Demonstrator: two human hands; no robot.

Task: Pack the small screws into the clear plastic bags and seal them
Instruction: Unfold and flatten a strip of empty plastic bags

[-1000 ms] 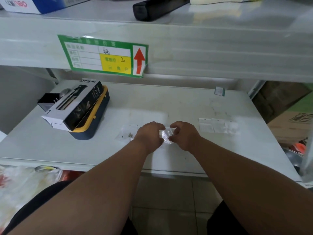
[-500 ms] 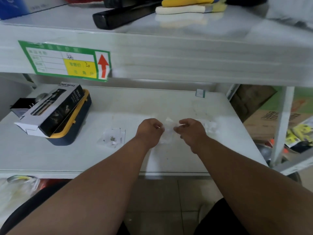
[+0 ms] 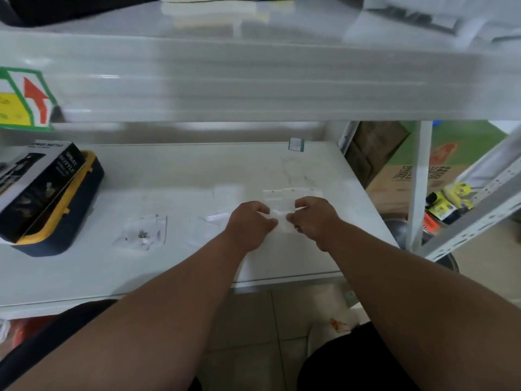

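Observation:
A small clear plastic bag (image 3: 279, 218) is pinched between my left hand (image 3: 249, 221) and my right hand (image 3: 314, 218), just above the white shelf (image 3: 183, 176). Its contents are too blurred to make out. Behind my hands lies a row of empty clear bags (image 3: 282, 194). To the left, a clear bag lying flat (image 3: 146, 232) holds a few small screws (image 3: 142, 237). Another clear bag (image 3: 215, 217) lies just left of my left hand.
A black and white spray bottle box (image 3: 36, 187) rests on a navy and yellow case (image 3: 76, 210) at the left. An upper shelf (image 3: 253, 80) with a green price label (image 3: 25, 100) overhangs. Cardboard boxes (image 3: 406, 176) and a shelf post (image 3: 420, 187) stand at the right.
The view has swung to the right, so the box and label now sit further left. Both hands stay together on the small bag and have shifted right towards the row of empty bags.

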